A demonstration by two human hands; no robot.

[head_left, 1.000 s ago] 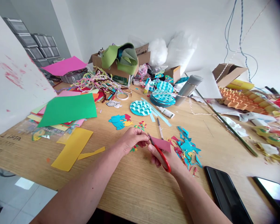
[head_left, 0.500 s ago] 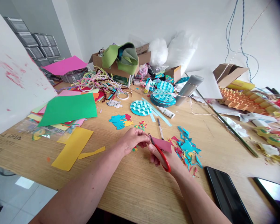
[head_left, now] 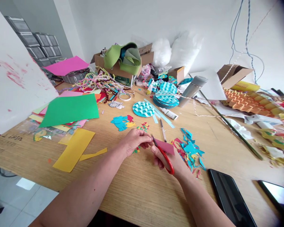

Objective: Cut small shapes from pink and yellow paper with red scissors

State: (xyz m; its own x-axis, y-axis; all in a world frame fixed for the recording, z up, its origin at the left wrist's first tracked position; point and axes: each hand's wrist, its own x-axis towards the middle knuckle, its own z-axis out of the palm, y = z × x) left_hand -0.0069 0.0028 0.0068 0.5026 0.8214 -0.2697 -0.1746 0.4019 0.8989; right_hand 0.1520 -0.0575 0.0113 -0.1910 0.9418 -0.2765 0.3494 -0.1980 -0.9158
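Observation:
My right hand [head_left: 161,157] is wrapped round a pair of red-handled scissors [head_left: 167,161], whose blades point up and away from me. A dark pink piece of paper [head_left: 166,147] lies against the blades. Its left end runs to my left hand [head_left: 137,140], where thumb and fingers pinch the edge close to the scissor tips. Small red, yellow and green paper bits [head_left: 144,126] lie just beyond my left hand. Farther off are a blue paper fish [head_left: 119,123] and a yellow cutout [head_left: 130,125]. Blue and red scraps [head_left: 191,148] are heaped right of my right hand.
Yellow paper [head_left: 74,149] and a green sheet [head_left: 69,109] lie left. Ahead are a pen [head_left: 162,130], a glue tube [head_left: 169,113], a scalloped blue disc [head_left: 143,109] and a grey flask [head_left: 193,90]. A black phone [head_left: 229,197] sits near right; a long stick [head_left: 232,126] slants beyond.
The whole view has shifted very slightly. Both hands, the scissors and the dark pink paper keep almost the same position.

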